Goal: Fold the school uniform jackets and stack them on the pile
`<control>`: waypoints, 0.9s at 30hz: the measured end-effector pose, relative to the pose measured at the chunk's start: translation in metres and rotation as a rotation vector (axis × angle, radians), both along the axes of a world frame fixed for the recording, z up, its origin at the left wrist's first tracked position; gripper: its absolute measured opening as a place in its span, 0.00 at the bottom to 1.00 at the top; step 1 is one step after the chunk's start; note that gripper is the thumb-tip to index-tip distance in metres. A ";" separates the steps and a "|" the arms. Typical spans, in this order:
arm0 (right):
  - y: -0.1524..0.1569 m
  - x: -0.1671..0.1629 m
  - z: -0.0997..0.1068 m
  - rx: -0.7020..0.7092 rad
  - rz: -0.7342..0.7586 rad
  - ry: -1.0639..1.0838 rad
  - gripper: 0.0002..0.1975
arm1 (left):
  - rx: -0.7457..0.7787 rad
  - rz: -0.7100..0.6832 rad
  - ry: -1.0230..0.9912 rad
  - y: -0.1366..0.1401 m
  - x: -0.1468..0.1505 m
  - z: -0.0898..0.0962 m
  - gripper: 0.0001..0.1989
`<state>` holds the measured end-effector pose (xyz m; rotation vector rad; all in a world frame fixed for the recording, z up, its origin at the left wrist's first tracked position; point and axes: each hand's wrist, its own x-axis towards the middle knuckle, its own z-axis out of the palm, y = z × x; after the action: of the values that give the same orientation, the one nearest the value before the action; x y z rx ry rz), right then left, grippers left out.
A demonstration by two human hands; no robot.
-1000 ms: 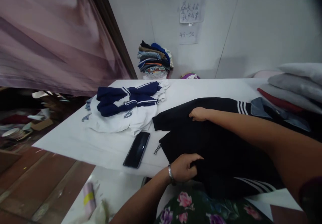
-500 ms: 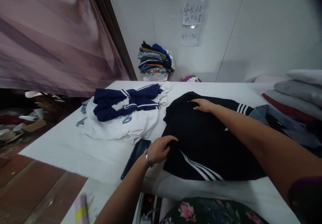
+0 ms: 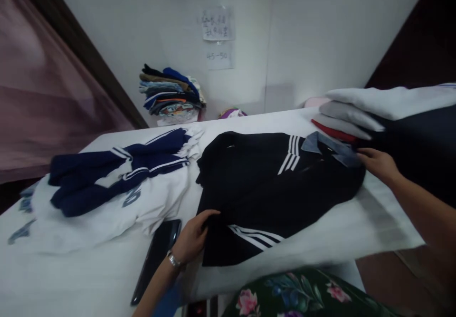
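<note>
A black top (image 3: pixel 256 179) with white triple stripes lies spread on the white table in front of me. My left hand (image 3: pixel 194 236) pinches its near left edge between thumb and fingers; a metal watch or bracelet is on that wrist. At the garment's far right end, my right hand (image 3: pixel 379 165) has its fingers closed on the edge, beside a grey-blue patch (image 3: pixel 329 148) that may be its collar or a separate cloth. A dark phone (image 3: pixel 156 255) lies just left of my left hand, partly covered by that forearm.
Navy trousers (image 3: pixel 117 174) with white stripes lie over a white shirt (image 3: pixel 103 226) on the left of the table (image 3: pixel 377 222). Folded clothes (image 3: pixel 171 91) are stacked by the wall. Grey and white folded garments (image 3: pixel 356 110) pile up at the right. Handwritten papers (image 3: pixel 219 36) hang on the wall.
My right hand has moved from the top's upper middle to its right end, and the garment's right part lies differently. My left hand keeps its hold. The view has swung to the right.
</note>
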<state>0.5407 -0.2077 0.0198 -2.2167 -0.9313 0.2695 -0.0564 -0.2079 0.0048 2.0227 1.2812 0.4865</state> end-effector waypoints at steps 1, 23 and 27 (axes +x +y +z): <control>-0.022 0.011 -0.005 0.039 -0.095 0.102 0.13 | -0.001 0.007 0.009 0.000 0.000 0.000 0.22; -0.096 0.011 -0.020 0.348 -0.109 0.610 0.26 | -0.105 0.263 -0.158 -0.012 -0.019 0.071 0.23; -0.133 0.006 -0.040 0.209 -0.102 0.517 0.24 | -0.235 0.163 -0.072 -0.021 -0.016 0.050 0.18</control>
<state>0.5471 -0.3408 -0.0199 -1.8615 -0.5341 0.6308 -0.0723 -0.2293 0.0549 1.7023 1.3960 0.4565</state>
